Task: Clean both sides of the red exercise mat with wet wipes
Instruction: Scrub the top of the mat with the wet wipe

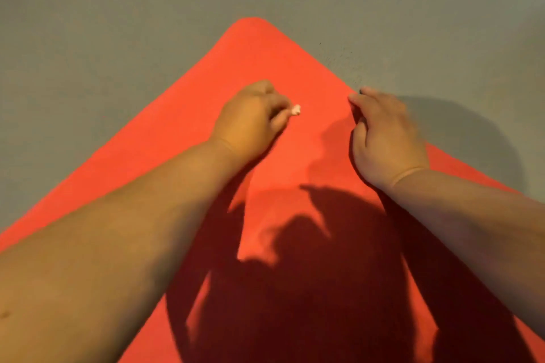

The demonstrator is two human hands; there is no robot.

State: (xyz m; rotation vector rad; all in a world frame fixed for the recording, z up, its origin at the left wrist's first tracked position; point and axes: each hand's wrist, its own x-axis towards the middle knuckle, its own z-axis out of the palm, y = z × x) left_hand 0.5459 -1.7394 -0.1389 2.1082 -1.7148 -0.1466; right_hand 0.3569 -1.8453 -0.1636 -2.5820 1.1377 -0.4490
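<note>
Grey floor (118,9) lay all round the red mat (256,62), which was spread flat on it with one rounded corner pointing away from you. Your left hand (250,124) sat over the mat not far short of that corner, fingers curled tight and pinching a small white wad of wipe (295,110), which poked out past the fingertips just above the mat. Your right hand (386,141) rested at the mat's right edge, level with the left and apart from it, fingers bent with the tips on the edge; whether they gripped the edge or only pressed on it could not be told. Your shadow (309,289) covered the near part of the mat
</note>
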